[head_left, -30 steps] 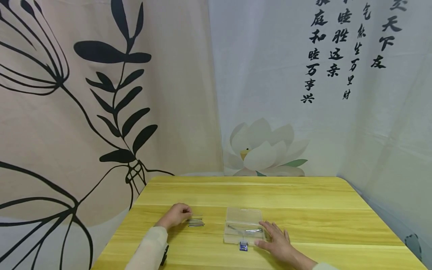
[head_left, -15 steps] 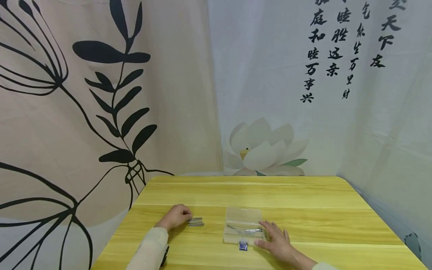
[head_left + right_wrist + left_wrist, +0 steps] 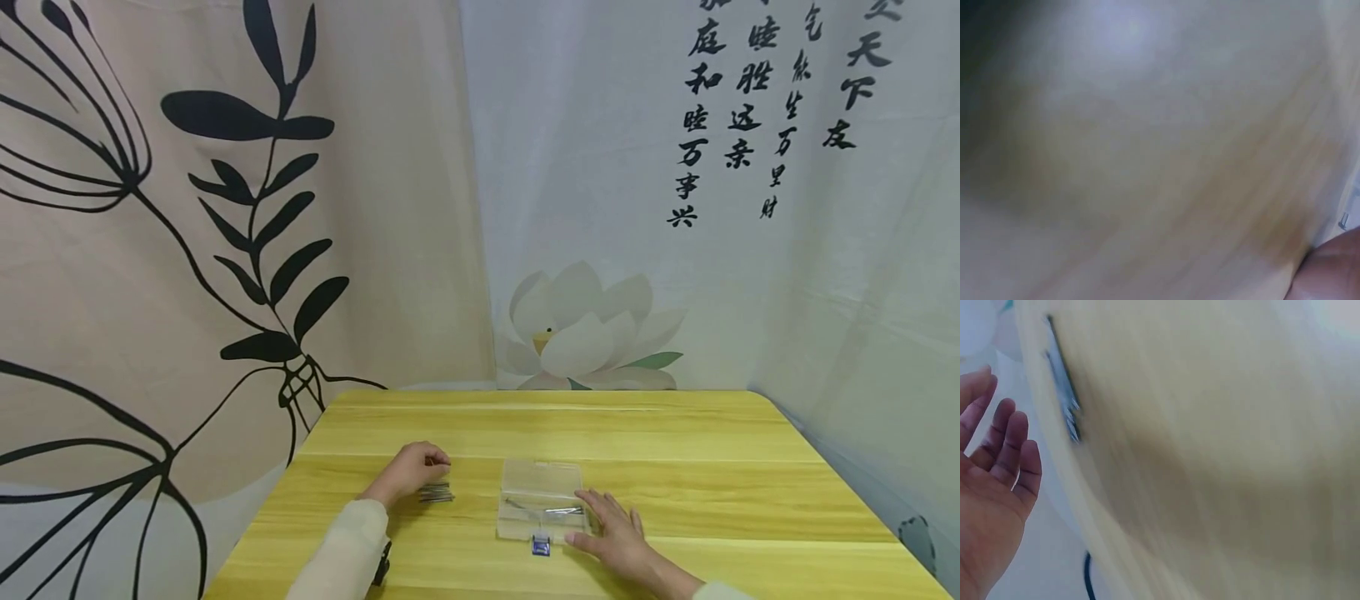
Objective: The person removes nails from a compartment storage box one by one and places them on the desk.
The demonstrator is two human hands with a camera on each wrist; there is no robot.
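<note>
My left hand (image 3: 417, 471) hovers at the far side of a small row of thin metal rods (image 3: 436, 494) on the table, its fingers loosely bent. In the left wrist view the same left hand (image 3: 994, 481) shows nothing between its visible fingers, and the rods (image 3: 1063, 381) lie beside it, too blurred to tell their kind. A clear plastic box (image 3: 517, 529) stands open, with more metal rods (image 3: 563, 512) inside. The spread fingers and thumb of my right hand (image 3: 618, 537) rest against the box's right side. Only a piece of the right hand (image 3: 1332, 269) enters the right wrist view.
A small blue label or tab (image 3: 541, 546) sits at the front edge of the box. The wood-grain table (image 3: 720, 483) reaches back to a printed curtain (image 3: 405, 208). A dark strap (image 3: 382, 564) is visible at the left wrist.
My left hand has moved right and slightly away, from the left end of the rods to above their far side. The right hand and the box have stayed where they were.
</note>
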